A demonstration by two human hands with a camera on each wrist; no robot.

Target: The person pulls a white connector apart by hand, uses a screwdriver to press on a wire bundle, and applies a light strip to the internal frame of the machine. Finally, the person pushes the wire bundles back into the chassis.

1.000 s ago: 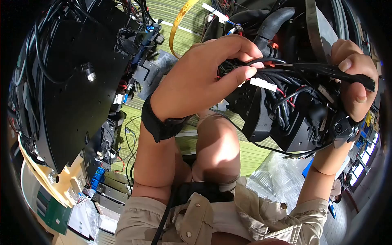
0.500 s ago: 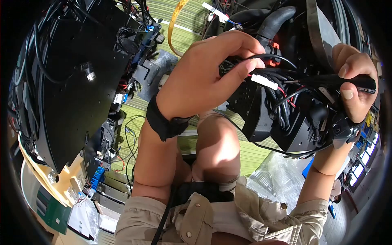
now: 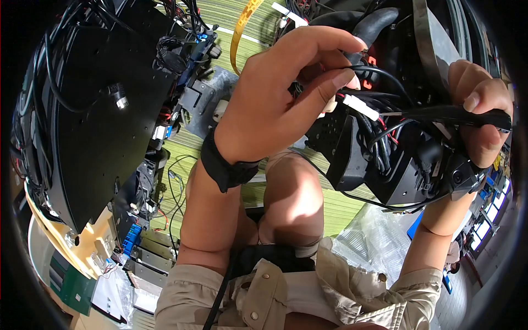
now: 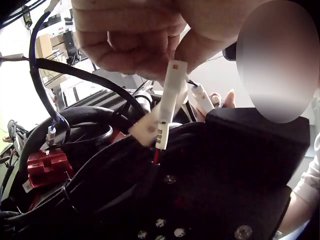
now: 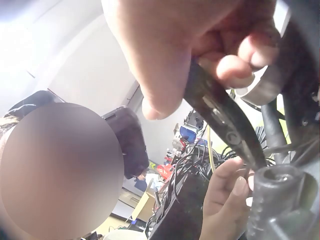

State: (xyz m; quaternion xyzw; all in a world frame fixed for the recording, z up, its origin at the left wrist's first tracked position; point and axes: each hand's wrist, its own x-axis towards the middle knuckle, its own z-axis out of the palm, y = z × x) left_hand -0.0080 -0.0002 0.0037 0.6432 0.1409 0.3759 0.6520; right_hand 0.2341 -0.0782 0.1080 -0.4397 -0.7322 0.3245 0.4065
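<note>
My left hand (image 3: 280, 91) pinches a white wire connector (image 3: 360, 106) between thumb and fingers, its index finger raised above the thumb. In the left wrist view the long connector (image 4: 170, 105) hangs below the fingertips, red wire at its lower end. A blurred cream-coloured piece (image 4: 147, 127) lies behind it. My right hand (image 3: 481, 113) grips a slim tool (image 3: 440, 114) with a black handle and thin metal tip. That tip points left, right at the connector's end. Up close, the black handle (image 5: 225, 115) runs down from between thumb and curled fingers.
Bundled black cables (image 3: 377, 146) run over a black metal housing (image 3: 407, 179) under the hands. A thick black hose (image 3: 374, 27) and a red connector (image 4: 49, 167) lie close by. To the left stands a large black panel (image 3: 99, 143); clear plastic wrap (image 3: 366, 234) lies lower right.
The tool has swung down and its tip now meets the connector's end. My left hand has shifted slightly up and right, its index finger lifting off the thumb.
</note>
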